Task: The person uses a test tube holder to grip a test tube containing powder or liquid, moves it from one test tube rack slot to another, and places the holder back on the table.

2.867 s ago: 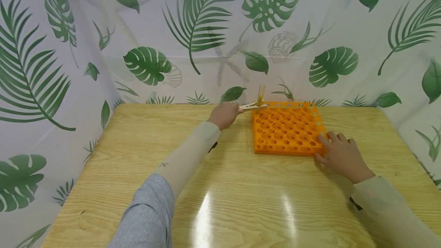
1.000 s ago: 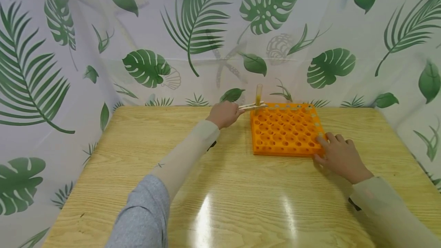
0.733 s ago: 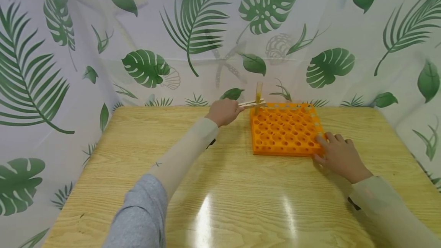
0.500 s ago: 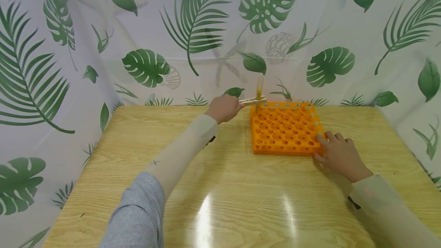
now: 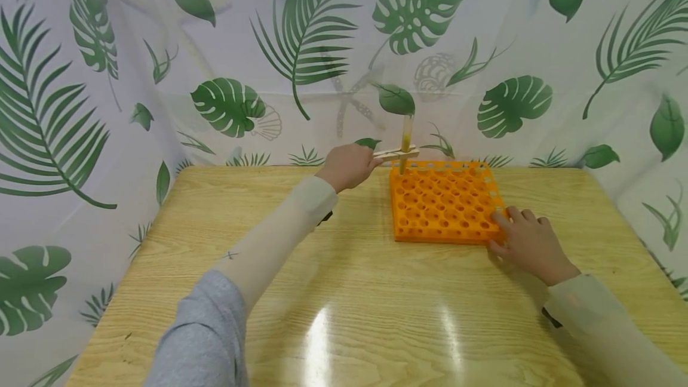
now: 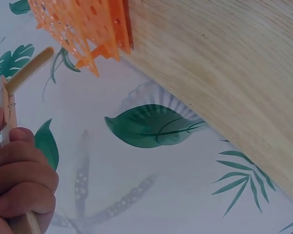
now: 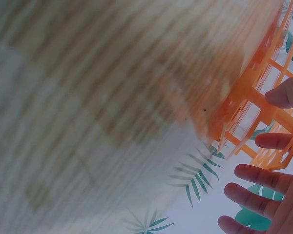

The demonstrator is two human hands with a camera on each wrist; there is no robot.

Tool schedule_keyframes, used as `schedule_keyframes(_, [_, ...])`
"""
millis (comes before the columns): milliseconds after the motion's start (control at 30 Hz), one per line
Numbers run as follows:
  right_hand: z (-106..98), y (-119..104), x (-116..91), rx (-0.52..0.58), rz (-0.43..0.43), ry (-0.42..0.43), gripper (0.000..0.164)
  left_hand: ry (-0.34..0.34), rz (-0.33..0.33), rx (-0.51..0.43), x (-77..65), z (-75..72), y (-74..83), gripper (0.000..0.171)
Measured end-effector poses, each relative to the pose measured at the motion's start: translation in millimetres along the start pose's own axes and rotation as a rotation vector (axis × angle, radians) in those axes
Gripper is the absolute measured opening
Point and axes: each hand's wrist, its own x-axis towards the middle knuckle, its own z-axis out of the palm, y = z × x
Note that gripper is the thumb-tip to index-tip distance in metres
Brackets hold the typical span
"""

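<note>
My left hand (image 5: pixel 348 166) grips a wooden test tube clamp (image 5: pixel 383 154), its fingers curled round the handle. In the clamp's jaws a glass test tube (image 5: pixel 407 135) with yellow liquid stands nearly upright, leaning slightly. Its lower end is over the back left corner of an orange test tube rack (image 5: pixel 448 196); the left wrist view shows the tube's rounded bottom (image 6: pixel 48 52) outside the rack. My right hand (image 5: pixel 532 243) holds the rack's front right corner between thumb (image 7: pixel 283 95) and index finger (image 7: pixel 273 141). The other fingers are spread.
The rack sits on a wood-grain table (image 5: pixel 376 309), close to its back edge. Behind and beside the table hangs a white curtain (image 5: pixel 333 28) printed with green leaves. The rack's top has rows of round holes.
My left hand, the clamp and the test tube have risen, and the tube's lower part has come up out of the rack. The right hand and the rack stay put.
</note>
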Motion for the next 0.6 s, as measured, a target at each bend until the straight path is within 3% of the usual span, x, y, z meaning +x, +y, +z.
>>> schedule_keyframes(600, [3.7, 1.6, 0.0, -0.003, 0.002, 0.012, 0.051, 0.020, 0.024, -0.021, -15.9, -17.6, 4.6, 0.043])
